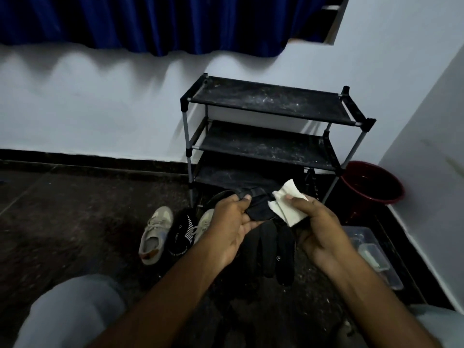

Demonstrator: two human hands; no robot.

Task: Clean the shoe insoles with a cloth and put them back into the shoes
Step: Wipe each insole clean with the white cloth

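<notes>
Pale wall point(100, 109), smooth, matt paint; dark skirting at its foot. Deep blue curtain point(125, 21) hangs in soft folds across the top. Floor point(62, 209) dark, speckled, stone-like.

Shoe rack point(271, 101) against the wall: three black fabric tiers, dusty with whitish flecks, on thin grey metal tubes with black corner joints. Red round bucket point(371, 182), plastic, stands just right of the rack in the corner. Clear rectangular plastic container point(374, 252) sits on the floor by the right wall.

Left grip point(231, 227) grasps the held insole point(258, 209) at its left end, thumb on top, fingers beneath; the insole is black, thin and bent, raised in front of the lowest tier. Right grip point(324, 232) pinches a white cloth point(288, 204), folded and flat, against the insole's right end.

Two beige lace-up sneakers point(154, 234), fabric, scuffed, lie on the floor left of the hands, with a black striped item point(182, 234) between them; what it is, cannot tell. Two loose insoles point(268, 247), black, long, rounded at the ends, lie side by side on the floor below the hands.
</notes>
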